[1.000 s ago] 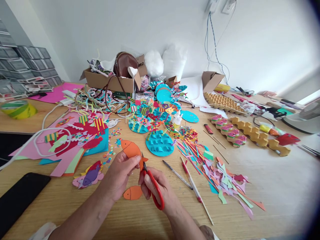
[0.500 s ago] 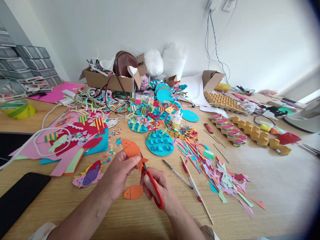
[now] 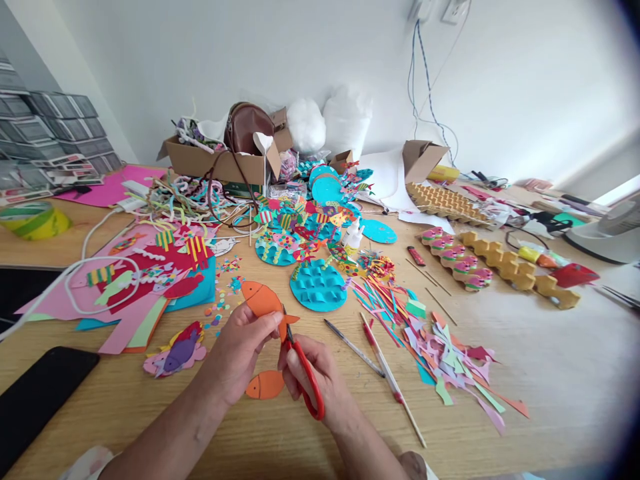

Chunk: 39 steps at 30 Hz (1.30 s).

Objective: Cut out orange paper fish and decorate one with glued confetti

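Paper fish, orange (image 3: 261, 298), one – centre of the frame, raised above the desk (image 3: 260, 447), head towards the upper left, a dark curved line and an eye drawn on it. Lies between the two hands, its tail end at the scissors.

Left hand (image 3: 245, 350), centre – pinching the fish near its tail, thumb on top.

Right hand (image 3: 320, 370), just right of centre – grasping the red-handled scissors (image 3: 316, 393), fingers at the loops; blades point up and away, against the tail of the fish. How far they are parted cannot be told.

Second orange fish (image 3: 263, 385), one, lower centre, flat on the desk, below the left hand and just beside the right hand.

Stack of coloured fish (image 3: 175, 355), purple one on top, lower left, near the left forearm.

Pen (image 3: 354, 348) and thin stick (image 3: 413, 423), right of the right hand, apart from it.

Paper scraps (image 3: 453, 363), a loose heap, lower right.

Blue disc (image 3: 319, 287), bearing rows of curled strips, centre, beyond the hands.

Glue bottle (image 3: 353, 237), white, upright, behind the disc.

Phone (image 3: 47, 400), black, lower left corner.

Cardboard box (image 3: 220, 162), upper left of centre, with a brown bag (image 3: 250, 130) at its right end.
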### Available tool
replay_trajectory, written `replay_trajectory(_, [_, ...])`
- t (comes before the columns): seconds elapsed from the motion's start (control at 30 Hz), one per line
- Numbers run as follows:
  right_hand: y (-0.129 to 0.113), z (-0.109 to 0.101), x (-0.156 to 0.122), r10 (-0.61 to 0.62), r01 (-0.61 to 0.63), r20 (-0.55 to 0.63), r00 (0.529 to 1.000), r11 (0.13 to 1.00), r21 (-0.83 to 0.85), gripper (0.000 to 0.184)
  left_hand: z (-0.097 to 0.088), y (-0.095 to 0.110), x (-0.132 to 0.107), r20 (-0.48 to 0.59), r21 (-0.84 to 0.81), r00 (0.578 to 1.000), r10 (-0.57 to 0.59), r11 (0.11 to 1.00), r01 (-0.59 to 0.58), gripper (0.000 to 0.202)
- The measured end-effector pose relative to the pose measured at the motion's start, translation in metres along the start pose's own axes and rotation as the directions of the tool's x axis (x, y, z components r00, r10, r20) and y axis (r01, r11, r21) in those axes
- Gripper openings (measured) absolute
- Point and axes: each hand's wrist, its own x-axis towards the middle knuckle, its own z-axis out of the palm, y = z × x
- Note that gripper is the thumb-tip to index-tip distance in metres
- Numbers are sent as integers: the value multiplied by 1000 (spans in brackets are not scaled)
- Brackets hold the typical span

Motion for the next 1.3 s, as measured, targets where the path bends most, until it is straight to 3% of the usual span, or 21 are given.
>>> replay_trajectory(0.43, [2,-5,0,8,-7,31,999,999,-46,46,-3,0,1,34,45,999,7,999,-9,12])
replay_trajectory(0.87, [2,-2,-1,-11,9,-30,999,997,-73,47,1,-1,0,-43,56,999,-6,998,8,13])
replay_trajectory(1.03, [3,-4,0,-15,16,17,1000,998,-55,47,3,-1,0,-88,55,996,0,998,5,17])
replay_trajectory(1.3, [4,-8,-2,32,-30,49,998,999,-46,47,-7,-3,4,55,132,996,64,989,-71,15])
